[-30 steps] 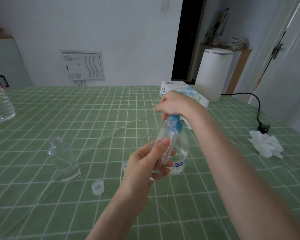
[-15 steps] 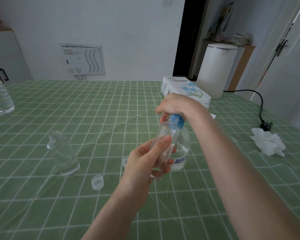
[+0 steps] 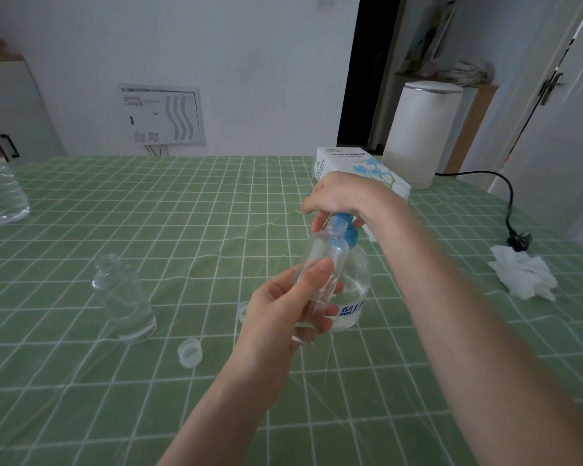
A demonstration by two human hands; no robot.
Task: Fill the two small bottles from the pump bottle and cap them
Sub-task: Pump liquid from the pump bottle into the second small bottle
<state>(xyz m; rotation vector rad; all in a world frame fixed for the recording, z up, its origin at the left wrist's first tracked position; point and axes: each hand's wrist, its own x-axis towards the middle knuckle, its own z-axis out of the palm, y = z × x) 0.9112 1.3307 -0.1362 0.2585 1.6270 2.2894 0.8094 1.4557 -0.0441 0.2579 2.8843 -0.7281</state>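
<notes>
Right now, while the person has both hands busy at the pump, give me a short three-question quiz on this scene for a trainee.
1. True or false: the small clear plastic bottle standing on the green checked tablecloth has its cap on.
2. Multiple choice: the right hand grips the clear pump bottle with the blue pump at its A) pump top, B) base, C) label.
3. Short answer: which hand holds the tilted small clear bottle up at the pump?

Key: 1 false, its mouth is open. 2 A. 3 the left hand.
</notes>
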